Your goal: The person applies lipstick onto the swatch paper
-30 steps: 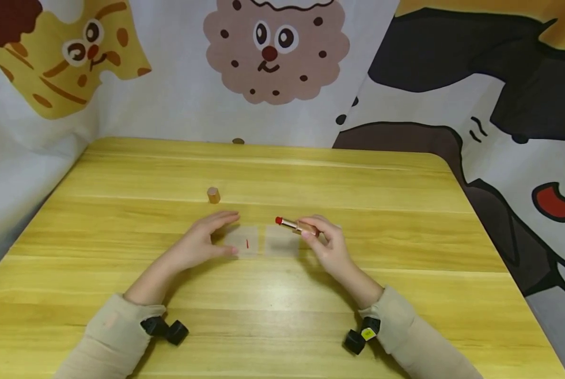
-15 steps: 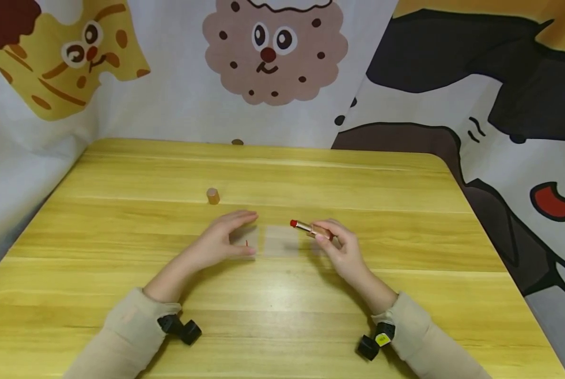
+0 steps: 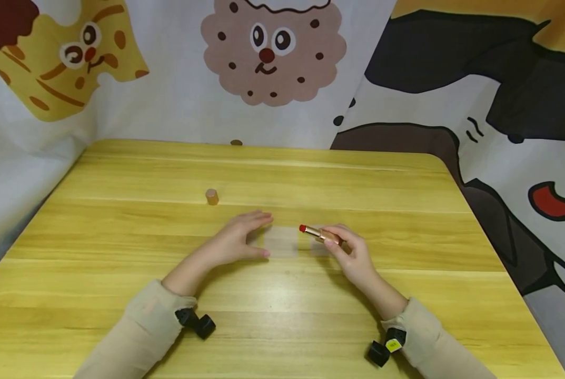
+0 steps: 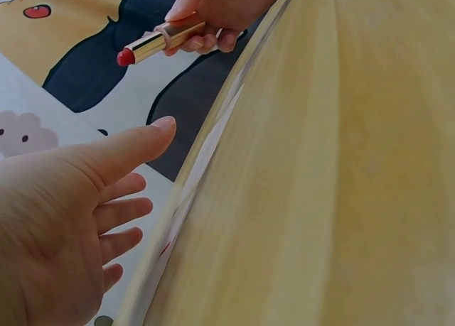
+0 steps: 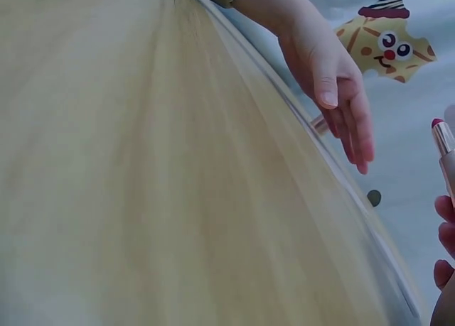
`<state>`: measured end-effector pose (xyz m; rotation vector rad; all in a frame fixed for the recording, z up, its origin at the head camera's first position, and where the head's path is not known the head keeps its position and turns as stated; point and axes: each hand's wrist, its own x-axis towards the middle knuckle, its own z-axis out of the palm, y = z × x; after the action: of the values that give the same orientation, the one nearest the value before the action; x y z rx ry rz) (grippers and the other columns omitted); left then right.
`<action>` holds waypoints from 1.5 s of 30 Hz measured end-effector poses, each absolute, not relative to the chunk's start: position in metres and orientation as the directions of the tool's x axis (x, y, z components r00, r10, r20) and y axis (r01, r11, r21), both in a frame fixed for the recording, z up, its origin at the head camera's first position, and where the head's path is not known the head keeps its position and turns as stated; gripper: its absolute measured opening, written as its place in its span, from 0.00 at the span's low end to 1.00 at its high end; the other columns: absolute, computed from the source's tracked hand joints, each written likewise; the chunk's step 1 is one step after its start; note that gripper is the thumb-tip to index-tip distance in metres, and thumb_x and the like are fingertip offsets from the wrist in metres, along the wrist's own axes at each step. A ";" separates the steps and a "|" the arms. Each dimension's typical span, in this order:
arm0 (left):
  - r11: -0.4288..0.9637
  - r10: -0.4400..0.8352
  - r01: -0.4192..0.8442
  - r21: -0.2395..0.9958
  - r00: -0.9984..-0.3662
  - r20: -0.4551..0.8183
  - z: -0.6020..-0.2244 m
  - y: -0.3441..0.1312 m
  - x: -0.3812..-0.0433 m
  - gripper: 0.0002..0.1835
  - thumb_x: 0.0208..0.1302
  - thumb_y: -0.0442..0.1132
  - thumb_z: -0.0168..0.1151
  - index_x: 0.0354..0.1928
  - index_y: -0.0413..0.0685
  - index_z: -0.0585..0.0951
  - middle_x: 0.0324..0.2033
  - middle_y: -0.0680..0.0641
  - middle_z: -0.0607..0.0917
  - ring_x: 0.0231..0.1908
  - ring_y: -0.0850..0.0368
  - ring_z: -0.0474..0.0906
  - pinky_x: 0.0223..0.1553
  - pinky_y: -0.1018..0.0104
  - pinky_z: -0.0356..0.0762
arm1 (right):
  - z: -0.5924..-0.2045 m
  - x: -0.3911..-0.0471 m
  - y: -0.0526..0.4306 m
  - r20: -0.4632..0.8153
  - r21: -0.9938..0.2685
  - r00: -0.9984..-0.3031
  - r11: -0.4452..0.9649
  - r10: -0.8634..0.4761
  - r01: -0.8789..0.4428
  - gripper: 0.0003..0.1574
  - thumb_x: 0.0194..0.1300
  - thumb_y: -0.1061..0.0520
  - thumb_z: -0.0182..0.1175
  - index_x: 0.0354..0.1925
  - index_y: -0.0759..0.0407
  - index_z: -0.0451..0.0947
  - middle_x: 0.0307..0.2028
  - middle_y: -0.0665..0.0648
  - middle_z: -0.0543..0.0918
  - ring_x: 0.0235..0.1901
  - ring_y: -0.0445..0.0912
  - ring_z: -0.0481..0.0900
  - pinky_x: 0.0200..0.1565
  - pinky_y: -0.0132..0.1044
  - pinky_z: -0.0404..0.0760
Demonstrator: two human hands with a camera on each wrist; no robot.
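An uncapped lipstick (image 3: pixel 313 232), gold-cased with a red tip, is pinched between the thumb and fingers of my right hand (image 3: pixel 352 251). It points left, held up above the table. My left hand (image 3: pixel 235 241) is over pale thin squares, its fingers extended and its thumb apart, holding nothing. One pale square (image 3: pixel 282 243) shows between the hands, and another (image 3: pixel 317 246) lies partly under the right hand. A short red mark (image 4: pixel 165 248) shows on the pale strip in the left wrist view; my left hand hides it in the head view.
Upright behind my left hand stands the small copper-coloured cap (image 3: pixel 211 197). The wooden table (image 3: pixel 273 173) reaches back to a white cloth with cartoon prints (image 3: pixel 168 95).
Both hands have moved to the right, the lipstick travelling with the right one. My left hand now covers the square with the red mark. The cap stays where it was.
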<state>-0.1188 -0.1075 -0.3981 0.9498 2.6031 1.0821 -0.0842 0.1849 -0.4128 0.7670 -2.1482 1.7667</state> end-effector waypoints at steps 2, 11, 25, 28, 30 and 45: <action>0.540 0.618 0.484 0.688 -0.784 0.067 -0.398 -0.106 -0.119 0.43 0.52 0.49 0.73 0.68 0.42 0.66 0.69 0.42 0.63 0.69 0.44 0.52 0.67 0.44 0.44 | -0.414 -0.083 0.188 0.513 -0.826 -0.827 0.129 -0.230 -0.548 0.17 0.56 0.83 0.54 0.44 0.78 0.77 0.38 0.58 0.82 0.34 0.41 0.72 0.34 0.28 0.71; 0.570 0.641 0.491 0.659 -0.767 0.017 -0.398 -0.103 -0.121 0.43 0.54 0.50 0.71 0.68 0.42 0.66 0.70 0.44 0.61 0.70 0.45 0.50 0.68 0.45 0.42 | -0.414 -0.079 0.195 0.483 -0.839 -0.846 0.157 -0.228 -0.521 0.15 0.60 0.78 0.56 0.46 0.74 0.79 0.41 0.65 0.82 0.37 0.42 0.75 0.36 0.28 0.75; 0.607 0.662 0.491 0.625 -0.747 -0.057 -0.394 -0.100 -0.122 0.43 0.55 0.49 0.71 0.68 0.39 0.65 0.71 0.44 0.58 0.71 0.47 0.46 0.69 0.48 0.40 | -0.417 -0.081 0.197 0.491 -0.832 -0.835 0.149 -0.249 -0.534 0.17 0.59 0.80 0.55 0.46 0.74 0.79 0.41 0.65 0.81 0.33 0.42 0.73 0.31 0.28 0.73; 0.609 0.662 0.490 0.624 -0.747 -0.060 -0.394 -0.100 -0.122 0.42 0.55 0.48 0.71 0.68 0.38 0.65 0.71 0.45 0.57 0.71 0.47 0.46 0.69 0.48 0.40 | -0.417 -0.081 0.196 0.492 -0.829 -0.834 0.156 -0.251 -0.537 0.17 0.59 0.80 0.55 0.46 0.73 0.79 0.41 0.65 0.82 0.32 0.42 0.73 0.31 0.28 0.73; 0.611 0.662 0.490 0.622 -0.747 -0.061 -0.394 -0.100 -0.122 0.42 0.55 0.48 0.71 0.68 0.38 0.64 0.71 0.45 0.57 0.71 0.47 0.46 0.69 0.48 0.39 | -0.417 -0.082 0.196 0.497 -0.826 -0.830 0.155 -0.253 -0.541 0.17 0.59 0.79 0.55 0.46 0.73 0.79 0.41 0.65 0.81 0.33 0.42 0.73 0.32 0.29 0.73; 0.608 0.664 0.494 0.621 -0.745 -0.058 -0.394 -0.101 -0.121 0.42 0.56 0.47 0.71 0.69 0.38 0.64 0.71 0.44 0.57 0.71 0.46 0.46 0.68 0.48 0.40 | -0.388 -0.077 0.183 0.517 -0.784 -0.820 0.250 -0.244 -0.568 0.15 0.56 0.79 0.57 0.43 0.75 0.80 0.38 0.67 0.81 0.36 0.41 0.73 0.37 0.29 0.71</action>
<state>-0.1214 -0.1013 -0.3939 0.9429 2.5535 0.8600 -0.0771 0.1826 -0.3885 0.7529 -2.2368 1.5943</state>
